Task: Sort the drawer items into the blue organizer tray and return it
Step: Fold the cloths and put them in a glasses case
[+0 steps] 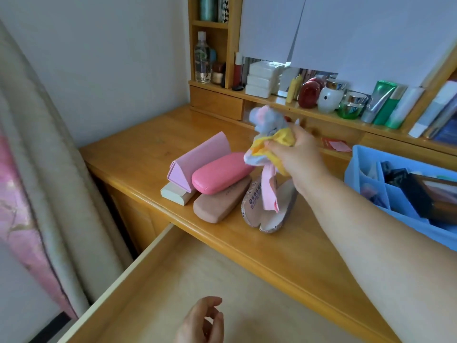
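Above the desk (222, 233), a bundle of small cloths (265, 142) is being gripped by the right hand (294, 154). Toward three o'clock, the blue tray (356, 169) is waiting close by; the left hand (200, 323) is hanging loosely curled, holding nothing.

The open drawer (188, 280) offers a bare floor, reachable from above. On the desk (138, 154), stacked cases (217, 180) and insoles (267, 206) crowd the middle, with bare wood to their left and behind them. The blue organizer tray (356, 164) blocks the right side, its compartments already holding dark items
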Tool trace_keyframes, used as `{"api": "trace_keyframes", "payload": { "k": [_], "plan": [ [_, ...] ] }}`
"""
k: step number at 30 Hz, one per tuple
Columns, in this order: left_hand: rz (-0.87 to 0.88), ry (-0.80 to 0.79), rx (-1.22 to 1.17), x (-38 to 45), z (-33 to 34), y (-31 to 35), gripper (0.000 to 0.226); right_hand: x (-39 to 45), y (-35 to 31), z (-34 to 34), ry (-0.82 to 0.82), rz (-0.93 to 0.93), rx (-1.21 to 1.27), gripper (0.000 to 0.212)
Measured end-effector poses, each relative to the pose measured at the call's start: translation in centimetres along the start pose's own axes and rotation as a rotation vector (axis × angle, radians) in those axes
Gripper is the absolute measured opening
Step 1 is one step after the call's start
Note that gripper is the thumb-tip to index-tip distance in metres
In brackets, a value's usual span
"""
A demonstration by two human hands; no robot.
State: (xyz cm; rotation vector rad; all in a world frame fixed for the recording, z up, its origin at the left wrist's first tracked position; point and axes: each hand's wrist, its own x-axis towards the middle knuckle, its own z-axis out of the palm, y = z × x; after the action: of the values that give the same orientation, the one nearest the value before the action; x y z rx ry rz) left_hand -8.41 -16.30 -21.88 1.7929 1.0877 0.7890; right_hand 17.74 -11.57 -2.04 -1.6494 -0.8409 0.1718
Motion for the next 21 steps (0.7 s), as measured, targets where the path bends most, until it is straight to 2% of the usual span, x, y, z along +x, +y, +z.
{"api": "trace_keyframes", "payload": {
  "k": [4, 7, 9, 11, 12, 14, 15, 17, 21],
  "plan": [
    [-0.128, -0.080, 0.012, 0.3, -0.6, 0.3, 0.033, -3.0, -2.9, -3.9, 0.052, 0.077, 0.420, 0.022],
    [-0.197, -0.189, -0.089, -1.0, -0.9, 2.0, 0.021, -8.9, -3.7, -7.9, -0.014, 0.186, 0.659, 0.027],
    [-0.310, -0.371, -0.350, -2.4, -0.5, 4.4, 0.016, -14.2, -2.9, -9.8, -0.052, 0.282, 0.683, 0.029],
    [-0.469, -0.642, -0.642, -4.5, 0.2, 6.7, 0.025, -19.8, -1.0, -10.9, -0.062, 0.400, 0.651, 0.035],
    [-0.488, -0.773, -0.722, -5.8, 0.7, 7.5, 0.029, -22.6, 0.1, -11.3, -0.047, 0.470, 0.648, 0.039],
    [-0.395, -0.968, -0.715, -8.7, 1.5, 8.2, 0.035, -27.6, 2.1, -12.2, -0.001, 0.603, 0.676, 0.038],
    [-0.349, -0.995, -0.640, -10.0, 1.7, 8.3, 0.032, -29.8, 3.1, -12.6, 0.027, 0.659, 0.687, 0.037],
    [-0.323, -0.915, -0.487, -11.7, 2.1, 7.9, 0.021, -33.5, 4.7, -13.6, 0.062, 0.763, 0.679, 0.038],
    [-0.361, -0.720, -0.268, -12.5, 2.0, 6.8, 0.016, -37.7, 6.8, -15.0, -0.057, 0.959, 0.584, 0.042]
  ]
}}
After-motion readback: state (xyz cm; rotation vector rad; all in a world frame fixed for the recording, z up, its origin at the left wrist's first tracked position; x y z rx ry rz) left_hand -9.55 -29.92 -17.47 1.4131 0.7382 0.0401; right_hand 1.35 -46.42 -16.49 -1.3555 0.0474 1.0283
